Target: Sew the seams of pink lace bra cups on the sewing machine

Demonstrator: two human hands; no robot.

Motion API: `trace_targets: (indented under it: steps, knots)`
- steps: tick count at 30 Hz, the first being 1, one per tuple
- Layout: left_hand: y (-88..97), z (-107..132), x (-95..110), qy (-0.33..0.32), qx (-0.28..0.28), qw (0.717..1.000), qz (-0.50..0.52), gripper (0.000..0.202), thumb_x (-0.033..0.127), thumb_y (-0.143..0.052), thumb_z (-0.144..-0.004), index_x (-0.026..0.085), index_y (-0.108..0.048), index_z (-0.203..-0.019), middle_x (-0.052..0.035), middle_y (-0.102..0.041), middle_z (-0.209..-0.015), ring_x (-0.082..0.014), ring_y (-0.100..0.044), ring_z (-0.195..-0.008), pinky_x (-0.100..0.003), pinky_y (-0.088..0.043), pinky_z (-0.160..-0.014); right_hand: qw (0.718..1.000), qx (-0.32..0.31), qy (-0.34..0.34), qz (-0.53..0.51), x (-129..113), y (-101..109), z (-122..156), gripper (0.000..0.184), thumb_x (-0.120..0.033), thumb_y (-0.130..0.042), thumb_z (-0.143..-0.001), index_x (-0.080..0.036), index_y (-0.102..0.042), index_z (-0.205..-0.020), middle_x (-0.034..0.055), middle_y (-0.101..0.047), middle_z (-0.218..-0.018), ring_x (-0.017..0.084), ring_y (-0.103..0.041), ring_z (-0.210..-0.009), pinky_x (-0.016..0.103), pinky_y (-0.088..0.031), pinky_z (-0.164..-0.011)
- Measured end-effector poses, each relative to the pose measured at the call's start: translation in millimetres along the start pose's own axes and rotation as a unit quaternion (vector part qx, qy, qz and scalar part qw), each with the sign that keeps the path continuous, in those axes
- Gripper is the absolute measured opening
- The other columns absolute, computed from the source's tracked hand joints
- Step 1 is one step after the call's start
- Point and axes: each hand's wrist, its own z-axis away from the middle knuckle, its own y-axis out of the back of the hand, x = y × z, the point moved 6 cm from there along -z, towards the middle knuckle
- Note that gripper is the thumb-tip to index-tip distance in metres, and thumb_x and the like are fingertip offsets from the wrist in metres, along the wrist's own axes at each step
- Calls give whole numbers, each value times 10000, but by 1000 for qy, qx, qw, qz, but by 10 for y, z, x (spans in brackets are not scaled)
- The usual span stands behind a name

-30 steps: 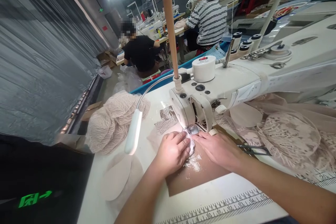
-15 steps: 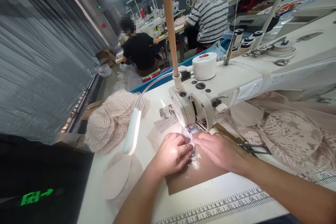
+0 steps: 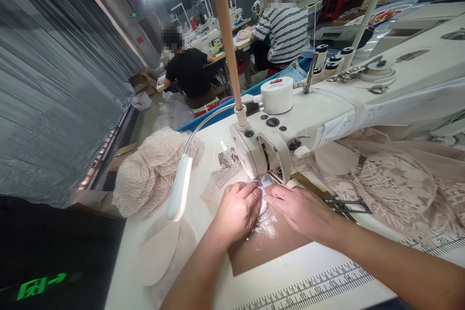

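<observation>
Grey curtain (image 3: 65,82) far left. Lace pile (image 3: 145,174) on white table (image 3: 121,286). Background machine (image 3: 207,42) reads JUKI. Left hand (image 3: 238,208): fingers together, pressing on pale cloth (image 3: 262,207); cannot tell if pinching. Cloth lies between the hands, long axis running fore-and-aft, far end pointing in under machine head (image 3: 250,155). Ruler (image 3: 316,292) on near edge, 12 and 13 legible. Right hand (image 3: 303,210): fingers close together, tips at cloth's right edge; pinch unclear. More lace (image 3: 395,181) far right.

Small piece of pale pinkish cloth (image 3: 263,206), light and shiny, a bit bunched up, partly hidden, far end under the white sewing machine's head (image 3: 250,155), over a brown sheet (image 3: 272,249)
</observation>
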Motion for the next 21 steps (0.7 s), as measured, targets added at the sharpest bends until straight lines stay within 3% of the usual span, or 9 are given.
trace_targets:
  steps: [4, 8, 10, 13, 17, 21]
  knots:
    - [4, 21, -61, 16, 2, 1000, 7, 357, 320, -425, -934, 160, -575, -1216, -125, -600, -1248, -257, -549, -1013, -446, -473, -874, 1000, -4, -24, 8, 18, 37, -68, 346, -28, -444, -761, -164, -665, -990, 55, -644, -854, 148, -470, -629, 307, -272, -568]
    - [62, 79, -102, 6, -17, 998, 65, 487, 441, -592, -810, 169, -563, -1213, -140, -564, -1276, -313, -526, -1099, -487, -449, -919, 998, 2, -52, 24, 62, 48, -84, 364, -44, -452, -765, -178, -670, -1025, 60, -679, -836, 175, -526, -660, 303, -312, -587]
    - [92, 99, -100, -6, -14, 996, 93, 413, 384, -618, -793, 180, -587, -1151, -132, -573, -1253, -301, -530, -1111, -473, -446, -932, 997, 11, -67, 31, 89, 48, -71, 346, -78, -441, -818, -186, -659, -1065, 62, -690, -834, 192, -553, -693, 308, -340, -618]
    - [99, 100, -87, -11, 20, 993, 119, 173, 237, -500, -884, 193, -627, -992, -109, -638, -1122, -236, -584, -1030, -414, -468, -895, 997, 11, -76, 27, 101, 36, -60, 311, -125, -416, -887, -189, -631, -1102, 57, -689, -809, 193, -570, -695, 303, -358, -622]
    - [36, 73, -53, -2, 51, 988, 148, 206, 207, -409, -925, 182, -613, -909, -99, -670, -952, -202, -612, -895, -377, -486, -831, 997, 6, -71, 10, 55, 21, -98, 222, -133, -475, -874, -191, -623, -1029, 34, -669, -810, 162, -568, -649, 271, -351, -576]
    - [17, 66, -42, 8, 42, 989, 144, 216, 244, -394, -932, 177, -591, -876, -86, -650, -870, -196, -596, -828, -368, -477, -804, 998, 17, -57, 0, 6, 28, -152, 194, -147, -453, -897, -185, -632, -830, 13, -631, -748, 129, -554, -584, 256, -350, -553]
